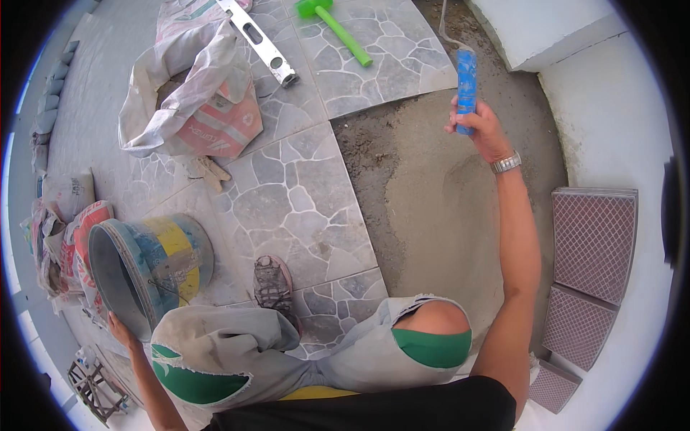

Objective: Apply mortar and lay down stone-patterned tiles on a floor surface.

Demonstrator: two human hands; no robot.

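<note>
My right hand (480,129) is wrapped round the blue handle of a trowel (466,79). Its thin bent metal shank runs up past the top edge, and the blade is out of view. Below it spreads a bed of smooth wet mortar (438,208), rough along its left side. My left hand (123,334) grips the rim of a blue and yellow bucket (162,248), which is tilted over with its mouth toward the left. Grey film coats the bucket's inside wall. Only part of the left hand's fingers shows.
Stone-patterned tiles (295,208) border the mortar. An opened cement sack (215,115), a spirit level (262,47) and a green mallet (338,36) lie ahead. Stacked reddish tiles (593,244) lean by the white wall (611,108) on the right. More sacks (79,223) sit far left.
</note>
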